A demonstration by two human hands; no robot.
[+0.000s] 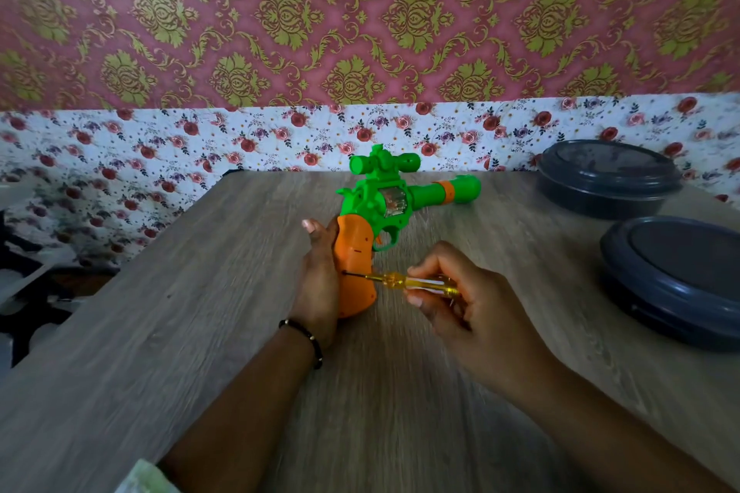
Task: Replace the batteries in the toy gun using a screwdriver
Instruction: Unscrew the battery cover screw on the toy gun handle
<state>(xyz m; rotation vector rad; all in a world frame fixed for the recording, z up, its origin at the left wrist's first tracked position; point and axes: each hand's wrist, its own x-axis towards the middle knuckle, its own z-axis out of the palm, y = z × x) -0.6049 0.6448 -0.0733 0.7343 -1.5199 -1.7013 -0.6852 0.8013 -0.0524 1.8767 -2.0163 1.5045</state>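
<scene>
A green toy gun [384,198] with an orange grip, a scope on top and an orange-ringed barrel pointing right stands upright near the middle of the wooden table [200,332]. My left hand [318,284] wraps the back of the orange grip and holds the gun up. My right hand [460,300] pinches a small screwdriver [404,279] with a clear yellow handle. Its dark tip touches the side of the orange grip, roughly level. No batteries are visible.
Two dark grey round containers with lids sit at the right: one [604,176] at the back by the wall, one [676,280] nearer at the table's right edge. Flowered wallpaper backs the table. The table's left edge drops off to dark clutter.
</scene>
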